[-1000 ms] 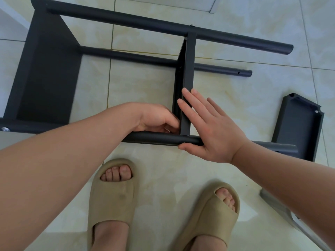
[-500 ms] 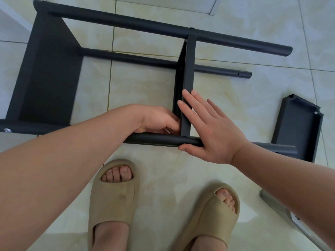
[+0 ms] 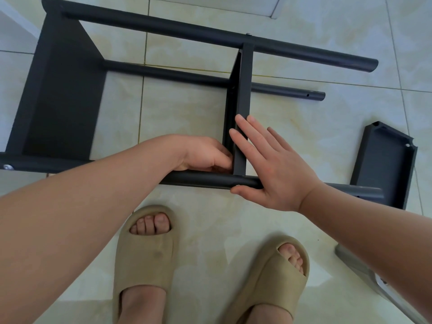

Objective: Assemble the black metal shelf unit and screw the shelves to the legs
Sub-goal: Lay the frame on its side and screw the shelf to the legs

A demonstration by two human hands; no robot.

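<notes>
The black shelf unit lies on its side on the tiled floor. Its end shelf [image 3: 63, 97] is at the left and its middle shelf [image 3: 243, 85] stands on edge between the legs. My left hand [image 3: 203, 153] is curled in the inner corner where the middle shelf meets the near leg [image 3: 201, 180]. Its fingertips pinch something small that is hidden. My right hand [image 3: 273, 169] lies flat, with straight fingers against the middle shelf's right face and the thumb under the near leg. A loose third shelf [image 3: 383, 164] leans at the right, by that leg's end.
The far leg [image 3: 187, 29] and the floor-side leg [image 3: 177, 74] run left to right behind the hands. A screw head [image 3: 8, 167] shows on the near leg at the left edge. My feet in tan sandals [image 3: 145, 258] stand just below. A grey object [image 3: 364, 272] lies at the bottom right.
</notes>
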